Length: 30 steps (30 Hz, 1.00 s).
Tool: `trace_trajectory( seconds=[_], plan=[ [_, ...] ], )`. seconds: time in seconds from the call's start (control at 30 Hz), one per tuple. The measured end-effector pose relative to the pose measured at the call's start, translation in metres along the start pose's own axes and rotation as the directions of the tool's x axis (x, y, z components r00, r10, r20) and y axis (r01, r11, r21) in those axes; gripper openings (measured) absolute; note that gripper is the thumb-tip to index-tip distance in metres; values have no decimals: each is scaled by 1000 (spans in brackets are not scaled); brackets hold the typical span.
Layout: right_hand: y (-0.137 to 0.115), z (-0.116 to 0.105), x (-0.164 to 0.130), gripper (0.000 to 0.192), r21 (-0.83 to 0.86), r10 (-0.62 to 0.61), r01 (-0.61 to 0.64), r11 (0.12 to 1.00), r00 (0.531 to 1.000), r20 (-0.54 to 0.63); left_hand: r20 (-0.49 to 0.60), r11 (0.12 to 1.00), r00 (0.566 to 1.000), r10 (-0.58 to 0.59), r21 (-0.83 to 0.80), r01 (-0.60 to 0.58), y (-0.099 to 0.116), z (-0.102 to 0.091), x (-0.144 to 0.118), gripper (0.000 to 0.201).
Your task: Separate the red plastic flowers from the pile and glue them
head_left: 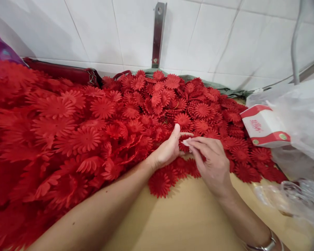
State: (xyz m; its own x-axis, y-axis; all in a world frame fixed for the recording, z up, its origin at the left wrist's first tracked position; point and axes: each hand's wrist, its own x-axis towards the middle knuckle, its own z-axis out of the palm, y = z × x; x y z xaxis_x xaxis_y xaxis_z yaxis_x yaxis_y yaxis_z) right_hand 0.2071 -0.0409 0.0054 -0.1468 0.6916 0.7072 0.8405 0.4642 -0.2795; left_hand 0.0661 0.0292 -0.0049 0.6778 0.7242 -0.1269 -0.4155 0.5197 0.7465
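My right hand pinches a small, crumpled white piece that looks like tissue between thumb and fingertips. It is held against or very close to the palm side of my left hand; whether they touch is hard to tell. The left thumb points up and its fingers stretch forward, apart from the thumb, with nothing seen in them. Around both hands lies a large heap of red artificial flower petal layers. One red flower piece rests on the wooden table just below my left wrist.
A white and red box stands at the right beside a translucent plastic bag. Clear plastic items lie nearer me. Behind the heap are a dark red purse and a tiled wall with a metal bracket.
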Motion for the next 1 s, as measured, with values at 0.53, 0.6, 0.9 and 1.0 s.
trace_trajectory(
  seconds=[0.53,0.6,0.9,1.0],
  plan=[
    [1,-8,0,21,-102,18,-37,994,983,-185,61,998,998,24,-63,-20,2,0,-3,71],
    [-2,-6,0,20,-92,-10,0,996,995,-103,55,999,998,-1,-53,4,2,-2,-2,75],
    [2,-9,2,15,7,99,-99,995,989,-113,92,997,996,-8,-73,15,3,-3,-3,59],
    [5,-35,6,20,33,304,-309,950,902,-307,116,993,993,4,-116,9,2,-6,-4,26]
  ],
)
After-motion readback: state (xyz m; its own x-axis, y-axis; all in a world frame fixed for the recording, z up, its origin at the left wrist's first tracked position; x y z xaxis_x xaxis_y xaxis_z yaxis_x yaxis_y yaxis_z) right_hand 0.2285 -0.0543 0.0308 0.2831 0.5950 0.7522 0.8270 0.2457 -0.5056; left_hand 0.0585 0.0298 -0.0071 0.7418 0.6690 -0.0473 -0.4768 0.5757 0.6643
